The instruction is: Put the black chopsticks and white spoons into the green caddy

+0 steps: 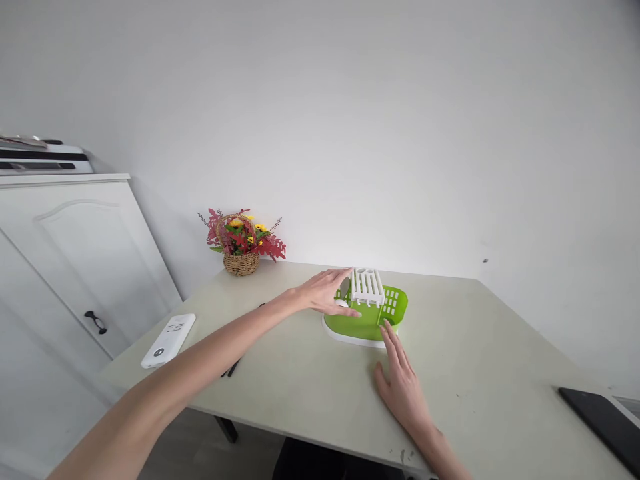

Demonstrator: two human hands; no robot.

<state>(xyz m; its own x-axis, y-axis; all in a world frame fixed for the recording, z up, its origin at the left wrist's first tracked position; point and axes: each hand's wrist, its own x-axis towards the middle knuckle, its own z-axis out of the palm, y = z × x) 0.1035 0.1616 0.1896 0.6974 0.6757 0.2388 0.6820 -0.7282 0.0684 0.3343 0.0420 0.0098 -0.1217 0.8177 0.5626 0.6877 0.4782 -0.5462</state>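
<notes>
Ahead, toward the pale rectangular table's (310, 380) far edge, the green oval plastic basket (363, 325) lies lengthwise across you, between your separated hands: left hand (325, 291) spread at its left end, right hand (401, 387) loosely open by its near-right rim.

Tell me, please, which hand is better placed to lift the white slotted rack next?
Probably the left hand: it is beside the white slotted rack, fingers and thumb spread apart. The right hand is farther from it, its fingertips near the green basket.
</notes>
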